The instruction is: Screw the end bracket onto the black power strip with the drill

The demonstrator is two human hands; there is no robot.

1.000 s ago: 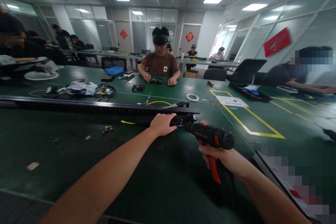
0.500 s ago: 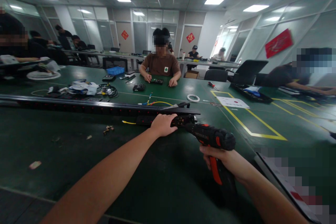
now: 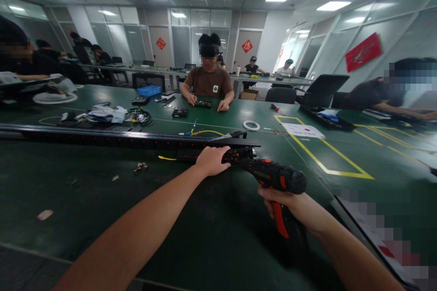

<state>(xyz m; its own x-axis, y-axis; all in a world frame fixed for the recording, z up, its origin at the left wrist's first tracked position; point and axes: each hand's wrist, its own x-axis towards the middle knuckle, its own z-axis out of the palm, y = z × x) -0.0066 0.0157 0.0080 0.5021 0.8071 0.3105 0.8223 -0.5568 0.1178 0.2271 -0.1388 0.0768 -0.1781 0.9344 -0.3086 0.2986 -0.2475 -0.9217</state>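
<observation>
A long black power strip [image 3: 112, 138] lies across the green table [image 3: 85, 191]. Its right end is open, with a separate black part [image 3: 239, 154] and yellow and blue wires [image 3: 201, 133] showing. My left hand [image 3: 211, 160] rests on that open end, fingers curled over the black part. My right hand [image 3: 295, 209] is wrapped round the handle of a black and red cordless screwdriver [image 3: 276, 182]. The tool's nose points at the open end, just right of my left hand.
Small brass parts [image 3: 140, 168] lie on the table left of my arm. A person in a brown shirt [image 3: 209, 82] sits opposite with black parts. Cables and white bags [image 3: 109, 113] lie at left, a white tape ring [image 3: 251, 125] and yellow floor-style markings [image 3: 324, 159] at right.
Nothing but a slight shift of the camera; both hands and the screwdriver stay at the open end of the strip.
</observation>
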